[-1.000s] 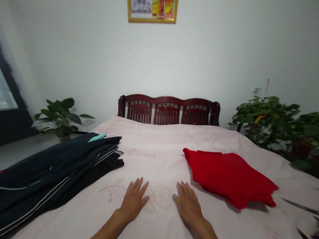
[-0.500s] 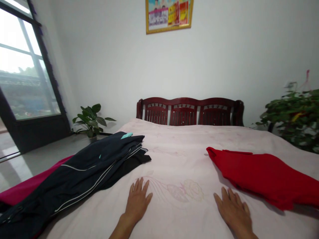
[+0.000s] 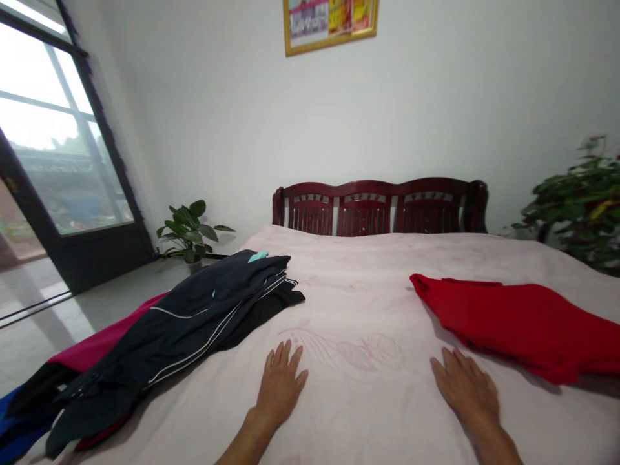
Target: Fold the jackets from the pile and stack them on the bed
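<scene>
My left hand (image 3: pixel 281 382) lies palm down on a pale pink flowered bedsheet (image 3: pixel 349 426), its fingers stretched out and holding nothing. To its left is a pile of dark navy clothes (image 3: pixel 194 329) with white piping, with a magenta garment (image 3: pixel 111 326) and a blue one (image 3: pixel 17 426) partly showing beneath. My right hand (image 3: pixel 467 387) also rests flat on the sheet, fingers extended, with nothing in it. Just beyond and to the right of it lies a folded red garment (image 3: pixel 518 323), apart from the fingers. Its right end runs out of view.
A dark red carved wooden backrest (image 3: pixel 380 203) stands behind the sheet against the white wall. Potted plants stand at the left (image 3: pixel 194 232) and right (image 3: pixel 576 206). A dark-framed glass door (image 3: pixel 97 245) is at the far left, and a gold-framed picture (image 3: pixel 332 46) hangs above.
The view has shifted slightly, so the clothes and both hands appear a little higher and farther right. Both hands stay flat on the sheet, and the clothes look unmoved.
</scene>
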A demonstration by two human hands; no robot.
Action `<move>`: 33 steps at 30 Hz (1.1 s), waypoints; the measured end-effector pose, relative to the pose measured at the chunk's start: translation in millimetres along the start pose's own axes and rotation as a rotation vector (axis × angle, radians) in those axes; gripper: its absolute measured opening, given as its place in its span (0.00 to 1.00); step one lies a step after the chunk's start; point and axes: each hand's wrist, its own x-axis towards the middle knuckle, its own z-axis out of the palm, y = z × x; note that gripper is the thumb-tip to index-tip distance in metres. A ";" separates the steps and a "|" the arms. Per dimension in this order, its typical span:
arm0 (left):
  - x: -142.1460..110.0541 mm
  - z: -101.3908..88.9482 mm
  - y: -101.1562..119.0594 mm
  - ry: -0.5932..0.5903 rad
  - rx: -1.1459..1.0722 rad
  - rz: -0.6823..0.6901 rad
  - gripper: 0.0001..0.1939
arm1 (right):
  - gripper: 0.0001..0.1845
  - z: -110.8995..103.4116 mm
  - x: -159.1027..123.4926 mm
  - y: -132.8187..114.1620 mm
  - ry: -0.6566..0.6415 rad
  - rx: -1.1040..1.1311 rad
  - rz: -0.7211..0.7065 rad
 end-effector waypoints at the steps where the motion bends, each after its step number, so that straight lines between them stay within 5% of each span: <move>1: -1.5 -1.1 -0.8 0.000 -0.012 0.000 0.27 | 0.34 -0.2 -0.2 0.1 0.002 0.007 -0.003; 11: -6.7 0.7 -22.0 0.202 -0.207 -0.031 0.21 | 0.33 -2.0 -2.4 1.9 0.030 0.040 -0.022; 15: -0.5 -41.9 -72.3 0.380 -0.017 -0.119 0.20 | 0.33 0.8 -0.8 4.9 0.057 0.057 -0.036; 18: 4.8 -83.8 -122.6 0.455 0.214 -0.311 0.21 | 0.34 1.6 0.3 6.0 0.049 0.065 -0.053; 21: 8.0 -110.8 -165.8 0.386 0.378 -0.521 0.24 | 0.34 2.6 1.1 6.3 0.050 0.070 -0.047; 25: 9.3 -119.7 -198.9 0.116 0.410 -0.540 0.24 | 0.34 5.0 1.7 6.4 0.071 0.080 -0.034; 33: 47.5 -151.3 -195.6 0.185 -0.039 -0.574 0.18 | 0.34 2.9 0.3 4.9 0.085 0.107 -0.034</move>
